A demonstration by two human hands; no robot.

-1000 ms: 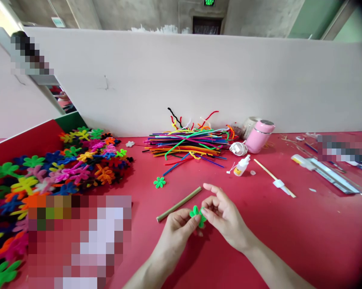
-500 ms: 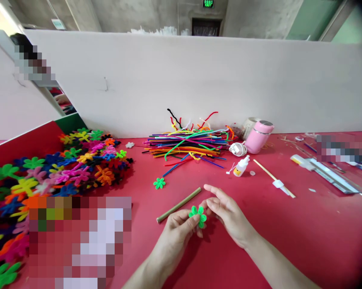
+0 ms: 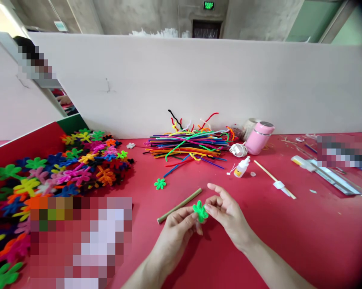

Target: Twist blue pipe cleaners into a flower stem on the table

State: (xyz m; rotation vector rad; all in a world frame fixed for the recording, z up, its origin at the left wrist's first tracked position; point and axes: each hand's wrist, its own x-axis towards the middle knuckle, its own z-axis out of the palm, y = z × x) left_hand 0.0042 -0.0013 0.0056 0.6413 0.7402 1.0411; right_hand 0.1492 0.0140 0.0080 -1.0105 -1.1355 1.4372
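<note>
Between my two hands is a green pipe-cleaner flower (image 3: pixel 200 211) with several rounded petals. My left hand (image 3: pixel 177 228) is closed on its lower left edge, thumb on top and fingers beneath. My right hand (image 3: pixel 225 212) pinches a petal on the right side with thumb and fingertips, its index finger raised. Just beyond my left hand a greenish-brown stick (image 3: pixel 181 204) lies slantwise on the red table. Farther off, a second green flower (image 3: pixel 160 184) lies flat.
A heap of colourful pipe-cleaner flowers (image 3: pixel 75 168) fills the left side. Loose pipe cleaners (image 3: pixel 187 144) are piled by the white partition (image 3: pixel 199 80). Right of them are a pink bottle (image 3: pixel 259 138), a white cable (image 3: pixel 238 150), a glue bottle (image 3: pixel 241 167), a thin stick (image 3: pixel 266 171) and a box cutter (image 3: pixel 328 172).
The green flower has turned and shifted slightly up and right. My right hand's thumb and fingers have closed on a petal; my left thumb has slid back from its middle to the edge.
</note>
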